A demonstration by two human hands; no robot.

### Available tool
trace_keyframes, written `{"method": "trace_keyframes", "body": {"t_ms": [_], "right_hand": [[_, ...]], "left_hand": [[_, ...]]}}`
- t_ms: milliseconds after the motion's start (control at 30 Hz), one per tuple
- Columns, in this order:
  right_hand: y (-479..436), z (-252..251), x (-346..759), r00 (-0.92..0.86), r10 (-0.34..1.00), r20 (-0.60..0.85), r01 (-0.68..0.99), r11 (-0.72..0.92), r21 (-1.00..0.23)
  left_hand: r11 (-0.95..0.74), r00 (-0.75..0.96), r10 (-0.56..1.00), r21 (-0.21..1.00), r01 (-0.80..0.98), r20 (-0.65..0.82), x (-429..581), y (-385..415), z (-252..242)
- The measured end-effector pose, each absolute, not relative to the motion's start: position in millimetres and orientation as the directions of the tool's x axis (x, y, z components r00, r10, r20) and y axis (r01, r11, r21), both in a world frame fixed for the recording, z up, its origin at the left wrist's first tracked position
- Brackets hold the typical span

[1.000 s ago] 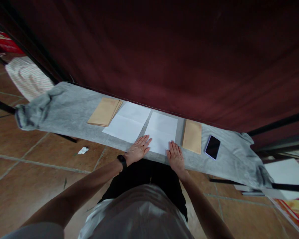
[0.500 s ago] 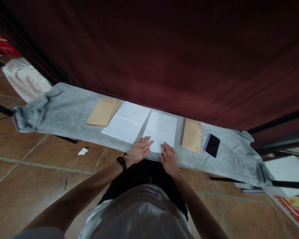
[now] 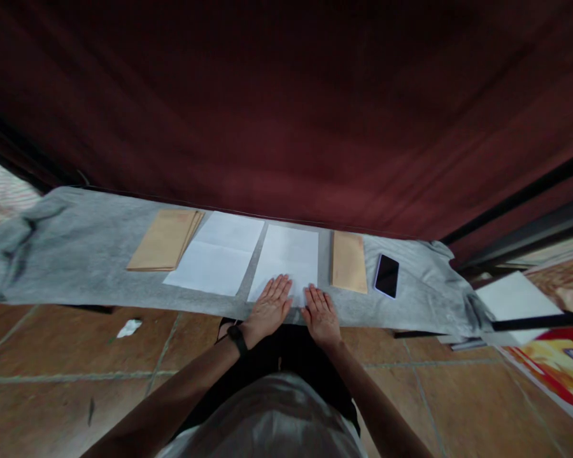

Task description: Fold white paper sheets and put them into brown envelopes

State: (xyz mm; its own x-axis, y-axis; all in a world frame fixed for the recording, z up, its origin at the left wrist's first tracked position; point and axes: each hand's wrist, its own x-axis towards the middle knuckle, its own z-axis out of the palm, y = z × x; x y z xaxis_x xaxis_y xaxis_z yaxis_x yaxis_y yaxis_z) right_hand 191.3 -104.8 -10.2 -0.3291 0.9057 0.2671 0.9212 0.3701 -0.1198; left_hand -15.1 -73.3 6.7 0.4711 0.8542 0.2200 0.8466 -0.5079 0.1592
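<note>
Two white sheets of paper lie side by side on a grey cloth. On the near edge of the right sheet (image 3: 290, 251), my left hand (image 3: 270, 306) rests flat with its fingers stretched out. My right hand (image 3: 321, 315) is also flat, with its fingers at that sheet's near right corner. Neither hand grips anything. The left sheet (image 3: 219, 251) has a crease across its middle and touches no hand. Beside it on the left is a small stack of brown envelopes (image 3: 160, 240). Another brown envelope or stack of them (image 3: 348, 262) lies right of the sheets.
A phone (image 3: 386, 276) lies at the right, past the brown envelopes. The grey cloth (image 3: 90, 254) covers a long narrow surface, with a dark red curtain (image 3: 286, 146) behind it. A crumpled white scrap (image 3: 129, 328) is on the tiled floor (image 3: 67, 350).
My view has turned, so the surface appears more level and shifted left. My left hand now sits slightly further up the right sheet; both hands remain flat. The papers, envelopes and phone keep their arrangement.
</note>
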Motion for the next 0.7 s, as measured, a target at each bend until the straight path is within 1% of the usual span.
{"method": "trace_keyframes", "body": {"t_ms": [100, 267, 567, 700], "right_hand": [[-104, -11, 192, -0.329, 0.904, 0.272, 0.919, 0.373, -0.126], [-103, -11, 192, -0.318, 0.906, 0.280, 0.921, 0.365, -0.135], [-103, -8, 190, -0.319, 0.909, 0.268, 0.922, 0.363, -0.133], [-103, -7, 190, -0.312, 0.908, 0.281, 0.922, 0.361, -0.142]], "left_hand": [[-0.528, 0.495, 0.846, 0.177, 0.831, 0.200, 6, -61, 3], [-0.498, 0.454, 0.858, 0.177, 0.849, 0.241, 7, -42, -6], [-0.286, 0.249, 0.943, 0.158, 0.945, 0.220, -40, -9, -17], [-0.203, 0.162, 0.958, 0.156, 0.967, 0.238, -38, -3, -18]]}}
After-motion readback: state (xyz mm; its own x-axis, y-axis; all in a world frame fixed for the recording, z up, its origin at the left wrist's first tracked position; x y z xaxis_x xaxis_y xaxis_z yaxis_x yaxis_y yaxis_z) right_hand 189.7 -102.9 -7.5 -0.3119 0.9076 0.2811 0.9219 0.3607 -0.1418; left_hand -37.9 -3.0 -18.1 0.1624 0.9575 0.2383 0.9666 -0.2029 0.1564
